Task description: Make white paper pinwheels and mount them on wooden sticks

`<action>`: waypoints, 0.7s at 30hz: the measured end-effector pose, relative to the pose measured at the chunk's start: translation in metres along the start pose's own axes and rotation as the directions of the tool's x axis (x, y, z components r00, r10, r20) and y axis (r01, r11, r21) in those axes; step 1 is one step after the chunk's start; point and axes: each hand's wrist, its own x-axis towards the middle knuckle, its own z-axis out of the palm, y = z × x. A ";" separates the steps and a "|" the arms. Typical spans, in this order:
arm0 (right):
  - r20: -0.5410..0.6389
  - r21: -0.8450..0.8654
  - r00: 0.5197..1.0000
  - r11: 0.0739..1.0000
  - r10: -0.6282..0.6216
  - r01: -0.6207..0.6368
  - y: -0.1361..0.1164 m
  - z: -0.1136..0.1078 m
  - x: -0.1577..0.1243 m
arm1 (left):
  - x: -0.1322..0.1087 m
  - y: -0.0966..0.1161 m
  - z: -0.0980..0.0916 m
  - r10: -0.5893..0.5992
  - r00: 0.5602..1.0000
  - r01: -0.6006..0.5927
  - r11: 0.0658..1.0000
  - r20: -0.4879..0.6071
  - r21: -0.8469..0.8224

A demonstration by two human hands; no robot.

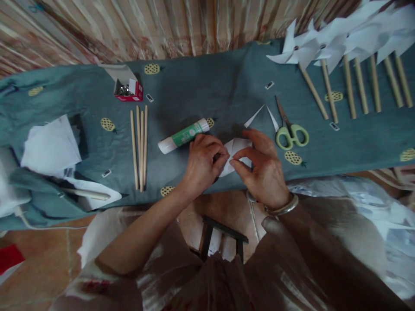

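Paper (239, 143) | pinched by left hand (201, 160) and right hand (266, 172) | scissors (288, 125) near right hand

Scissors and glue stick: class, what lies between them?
In the head view: two thin paper slivers and the folded white paper, with the left hand and right hand pinching it.

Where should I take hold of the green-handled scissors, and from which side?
I'd take the scissors by the green handles, coming from the near right: the handles lie nearest, the pointed blades aim toward the curtain, and the right hand is close on their left.
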 end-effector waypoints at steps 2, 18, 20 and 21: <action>0.002 0.029 1.000 1.000 0.008 -0.008 0.000 0.000 0.000 | 0.000 0.000 0.000 0.000 1.000 0.000 1.000 0.000 0.000; 0.018 0.056 0.999 0.998 0.042 -0.043 0.001 0.003 -0.001 | 0.000 -0.001 0.002 -0.007 1.000 0.007 1.000 -0.003 0.006; 0.015 0.064 0.999 0.997 0.044 -0.044 0.003 0.004 -0.001 | 0.000 -0.001 0.002 -0.001 1.000 0.001 1.000 -0.009 0.002; 0.012 0.071 0.999 0.997 0.043 -0.044 0.003 0.004 -0.001 | 0.000 -0.001 0.002 0.001 1.000 -0.001 1.000 -0.009 -0.001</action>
